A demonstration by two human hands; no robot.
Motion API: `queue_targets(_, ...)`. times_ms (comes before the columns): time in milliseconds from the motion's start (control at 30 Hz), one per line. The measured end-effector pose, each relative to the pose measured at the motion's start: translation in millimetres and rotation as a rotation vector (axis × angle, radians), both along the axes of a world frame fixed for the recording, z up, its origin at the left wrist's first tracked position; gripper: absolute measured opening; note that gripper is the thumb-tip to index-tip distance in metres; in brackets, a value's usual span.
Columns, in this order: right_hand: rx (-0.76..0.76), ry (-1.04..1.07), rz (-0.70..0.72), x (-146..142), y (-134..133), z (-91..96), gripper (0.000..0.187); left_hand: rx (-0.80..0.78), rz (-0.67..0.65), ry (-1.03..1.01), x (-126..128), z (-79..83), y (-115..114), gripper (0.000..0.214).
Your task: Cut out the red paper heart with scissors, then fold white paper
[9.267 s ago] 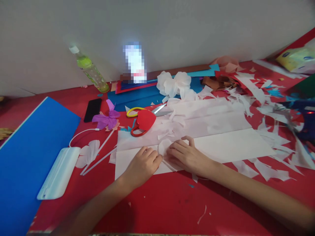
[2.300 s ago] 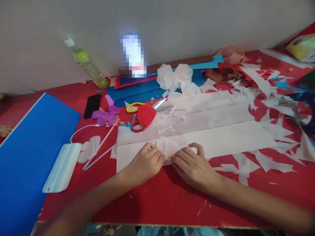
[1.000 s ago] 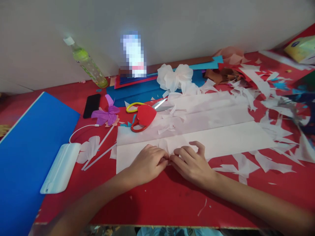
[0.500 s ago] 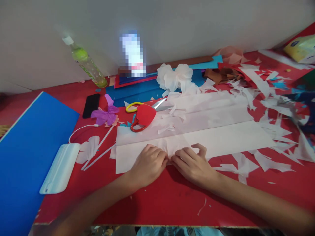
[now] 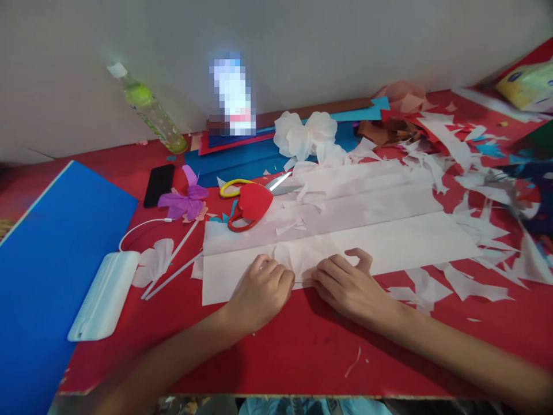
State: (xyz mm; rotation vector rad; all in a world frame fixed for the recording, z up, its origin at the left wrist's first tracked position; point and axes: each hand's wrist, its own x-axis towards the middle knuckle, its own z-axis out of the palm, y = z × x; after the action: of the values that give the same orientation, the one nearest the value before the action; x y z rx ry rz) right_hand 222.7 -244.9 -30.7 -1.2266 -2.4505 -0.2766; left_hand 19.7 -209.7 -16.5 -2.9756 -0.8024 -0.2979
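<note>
My left hand and my right hand rest side by side on the near edge of a long white paper sheet on the red table. Both have curled fingers pinching a small white crepe petal piece that lies between them on the sheet. The left hand's fingertips fold under, so the grip itself is partly hidden. The right hand's index finger arches up above the sheet.
Red-and-yellow scissors lie behind the sheet. A purple paper flower, black phone, white power bank with cable, white sticks and a blue board sit left. White paper flowers, a green bottle and scraps fill the back and right.
The hands have drawn slightly apart, the right one shifting right along the sheet edge. The petal piece between them now shows more. Nothing else on the table has moved.
</note>
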Motion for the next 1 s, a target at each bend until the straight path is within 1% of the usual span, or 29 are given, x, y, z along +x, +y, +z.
queue_targets(133,-0.039,0.037,-0.028,8.5,-0.9,11.0,0.024,-0.028,0.020,-0.020,-1.4,0.9,0.2,0.017)
queue_targets(200,-0.070,0.107,-0.037,9.2,-2.4,19.8,0.021,-0.035,0.022,-0.037,-2.4,0.7,0.5,0.017)
queue_targets(267,-0.093,0.191,-0.003,6.6,-2.2,27.8,0.016,-0.033,0.018,-0.051,-3.4,0.3,0.7,0.018)
queue_targets(333,-0.101,0.205,0.067,2.5,1.3,32.1,0.015,-0.022,0.012,-0.050,-4.8,0.2,0.5,0.019)
queue_targets(433,-0.129,0.124,0.137,-0.8,11.7,29.8,0.026,0.043,-0.008,-0.011,-7.6,1.5,0.2,0.020)
queue_targets(500,-0.174,0.060,0.174,0.4,18.8,25.1,0.027,0.103,-0.030,0.015,-10.0,3.4,0.4,0.021)
queue_targets(567,-0.199,0.031,0.178,3.1,23.6,21.1,0.026,0.144,-0.055,0.034,-12.4,5.8,1.7,0.022)
queue_targets(633,-0.187,0.032,0.149,5.4,25.5,19.1,0.030,0.147,-0.087,0.043,-14.6,8.5,3.9,0.021)
queue_targets(700,-0.176,0.029,0.130,6.6,25.5,18.9,0.034,0.118,-0.127,0.052,-16.4,10.6,6.6,0.020)
queue_targets(767,-0.189,0.018,0.141,7.5,24.7,19.4,0.032,0.084,-0.155,0.061,-17.6,11.7,9.3,0.021)
queue_targets(833,-0.214,0.042,0.138,9.0,23.5,20.0,0.028,0.057,-0.169,0.071,-18.3,11.5,11.3,0.021)
queue_targets(900,-0.240,0.109,0.114,11.6,22.1,20.7,0.027,0.042,-0.171,0.075,-18.6,11.2,12.5,0.021)
queue_targets(1000,-0.327,0.303,0.069,15.4,19.9,22.2,0.027,0.081,-0.171,0.053,-18.8,13.4,12.9,0.018)
